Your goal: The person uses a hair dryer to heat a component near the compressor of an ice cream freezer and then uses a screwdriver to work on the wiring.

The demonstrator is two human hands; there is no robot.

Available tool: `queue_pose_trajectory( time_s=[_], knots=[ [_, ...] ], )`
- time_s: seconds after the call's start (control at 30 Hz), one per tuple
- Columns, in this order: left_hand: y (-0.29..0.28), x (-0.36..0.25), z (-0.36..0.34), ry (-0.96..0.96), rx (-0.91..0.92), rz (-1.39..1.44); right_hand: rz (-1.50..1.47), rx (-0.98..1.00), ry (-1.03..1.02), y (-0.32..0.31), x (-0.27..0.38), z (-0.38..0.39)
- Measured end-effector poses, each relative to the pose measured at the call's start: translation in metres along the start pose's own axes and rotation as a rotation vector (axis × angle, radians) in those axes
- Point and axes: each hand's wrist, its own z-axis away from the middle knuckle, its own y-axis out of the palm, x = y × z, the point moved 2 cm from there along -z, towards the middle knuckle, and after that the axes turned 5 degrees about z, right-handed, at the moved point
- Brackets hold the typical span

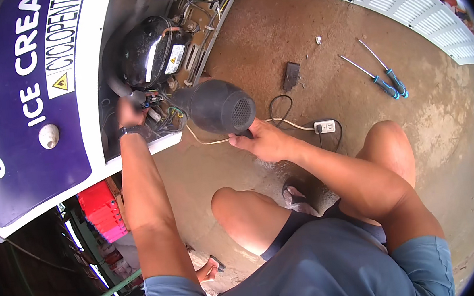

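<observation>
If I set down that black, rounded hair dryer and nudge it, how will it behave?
The black, rounded hair dryer would likely rock or roll, given its bulging barrel. It's probably light: the right hand alone seems to support it.

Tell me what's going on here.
A person's right hand holds a black hair dryer, its nozzle toward the wires near a black compressor in an open purple-and-white cabinet. The left hand reaches in beside them, too blurred to tell its grip. Two screwdrivers lie on the floor.

Hair dryer point(214, 106) in right hand point(266, 140)
</observation>
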Motion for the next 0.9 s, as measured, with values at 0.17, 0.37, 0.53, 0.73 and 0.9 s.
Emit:
queue_pose_trajectory(
  time_s=[0.17, 0.37, 0.53, 0.73, 0.9],
  knots=[
    [0.017, 0.004, -0.003, -0.003, 0.022, -0.026, -0.002, -0.015, 0.011, -0.009, 0.004, -0.002],
    [-0.017, -0.005, -0.02, -0.071, 0.028, -0.146, -0.024, 0.046, 0.013, -0.004, 0.002, -0.003],
    [-0.018, -0.004, -0.029, -0.147, 0.012, -0.073, -0.056, 0.059, -0.041, -0.007, 0.003, -0.002],
    [-0.023, -0.004, -0.021, -0.139, 0.003, -0.156, 0.055, 0.004, -0.236, -0.004, 0.004, 0.001],
    [-0.022, -0.007, -0.008, -0.037, 0.006, -0.05, 0.027, 0.084, -0.209, 0.004, 0.012, -0.003]
  ],
)
